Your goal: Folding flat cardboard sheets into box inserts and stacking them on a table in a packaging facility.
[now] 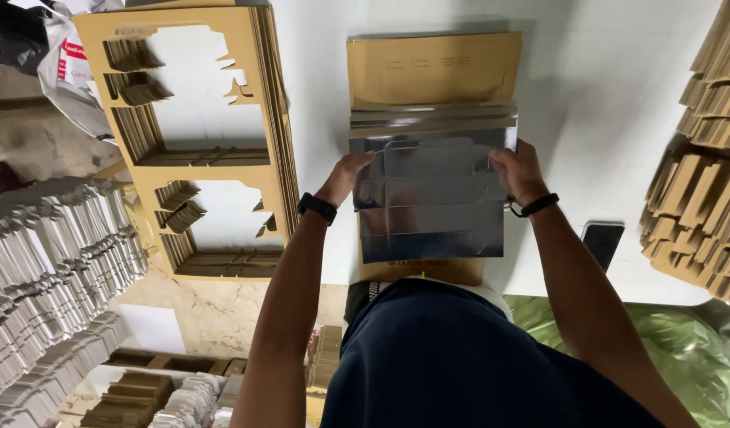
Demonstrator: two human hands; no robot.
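Note:
I hold a shiny silver die-cut cardboard sheet (432, 202) flat over the white table (610, 103). My left hand (347, 176) grips its left edge and my right hand (518, 170) grips its right edge. A black watch sits on my left wrist and a black band on my right wrist. Under the sheet lies a stack of similar sheets, brown side up (433, 67), with more silver edges showing just above my hands.
A tall stack of brown cut-out frame waste (192, 162) stands left of the table. Piles of brown carton blanks (705, 182) lie at the right, grey-white blanks (48, 261) at the left. A dark phone (602, 240) rests near my right forearm. A green bag (682, 349) sits below the table.

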